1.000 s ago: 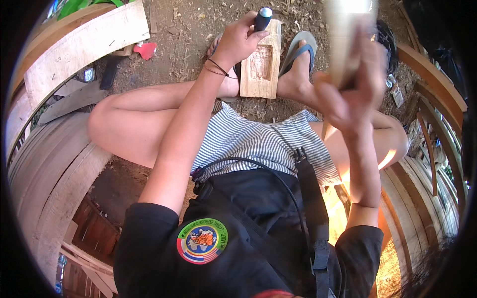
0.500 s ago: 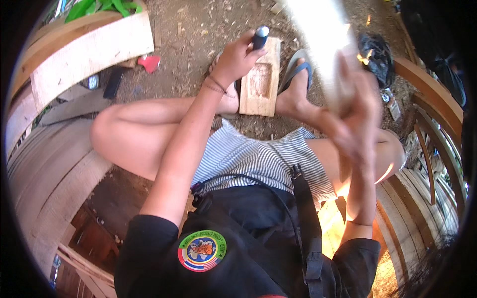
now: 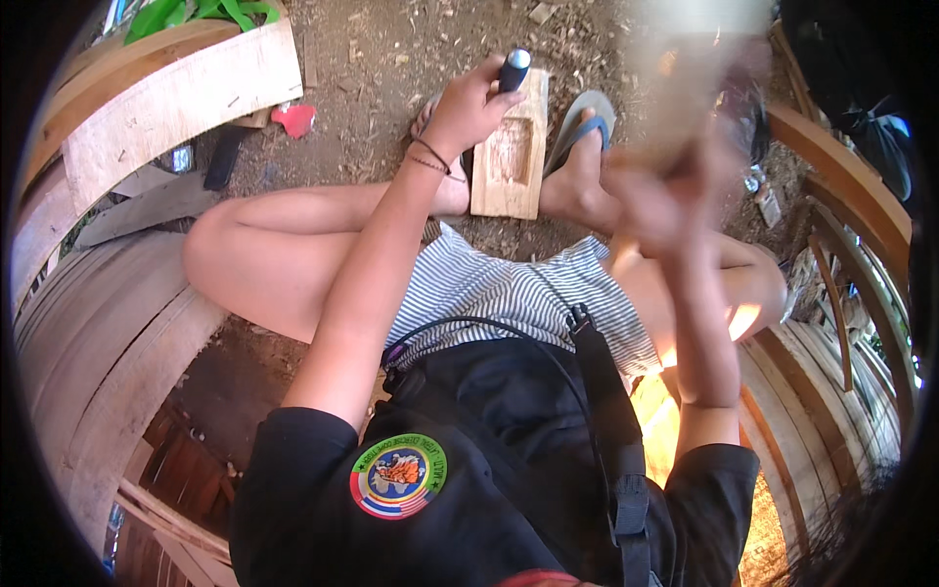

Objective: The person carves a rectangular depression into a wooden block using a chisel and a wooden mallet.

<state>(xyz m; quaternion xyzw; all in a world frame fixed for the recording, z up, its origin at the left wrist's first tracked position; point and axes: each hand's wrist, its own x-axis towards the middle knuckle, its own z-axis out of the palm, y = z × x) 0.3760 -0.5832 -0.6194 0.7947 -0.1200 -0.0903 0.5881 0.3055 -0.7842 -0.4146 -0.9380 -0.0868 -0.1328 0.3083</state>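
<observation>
My left hand (image 3: 468, 110) is wrapped round the black handle of a chisel (image 3: 514, 72), whose metal-capped end points up. The hand hides its blade. Under and beside that hand, a pale wooden block (image 3: 504, 203) lies on the ground between my feet. A rectangular hollow with rounded corners is cut into its top. My right hand (image 3: 675, 201), smeared by motion, is raised over my right leg. It is closed round a pale, thick, club-like wooden mallet (image 3: 680, 98), also badly blurred. The mallet's head is apart from the chisel.
Sandalled feet (image 3: 590, 125) flank the block. Curved planks (image 3: 186, 93) rise at the far left, with a red scrap (image 3: 293, 119) beside them. Curved timbers (image 3: 851, 181) and a black bag (image 3: 880, 147) stand at the right. Wood chips litter the dirt ground (image 3: 391, 49).
My right hand and the mallet have shifted slightly; the mallet's blurred head now shows farther to the right. My left hand still grips the chisel at nearly the same spot.
</observation>
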